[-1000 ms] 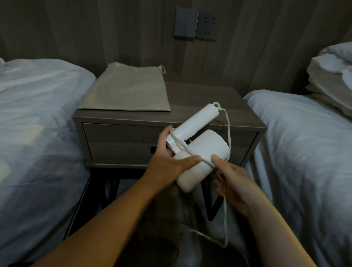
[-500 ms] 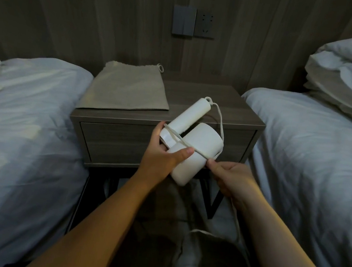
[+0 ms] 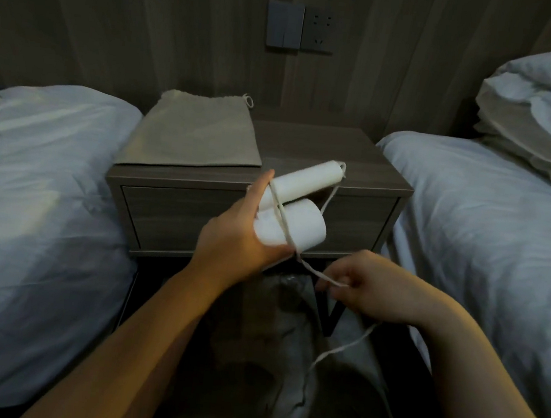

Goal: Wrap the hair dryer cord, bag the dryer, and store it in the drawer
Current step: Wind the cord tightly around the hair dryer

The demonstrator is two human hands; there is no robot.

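Before the nightstand (image 3: 366,184), the left hand (image 3: 236,238) grips the hair dryer (image 3: 295,218); the right hand (image 3: 366,286) pinches its cord (image 3: 320,274) just below, between the beds.

A white hair dryer (image 3: 303,225) held in front of a nightstand (image 3: 326,142), its cord (image 3: 315,272) pulled between two hands.

The left hand (image 3: 236,238) grips the dryer where handle and barrel meet, in the air before the closed drawer (image 3: 180,218). The cord crosses the barrel and runs tight to the right hand (image 3: 371,288), which pinches it; the rest hangs loose below that hand. A flat grey drawstring bag (image 3: 193,134) lies on the left part of the nightstand top. A white bed stands on each side, and pillows (image 3: 546,112) are piled on the right one. A switch (image 3: 284,24) and a socket (image 3: 318,30) sit on the wall.
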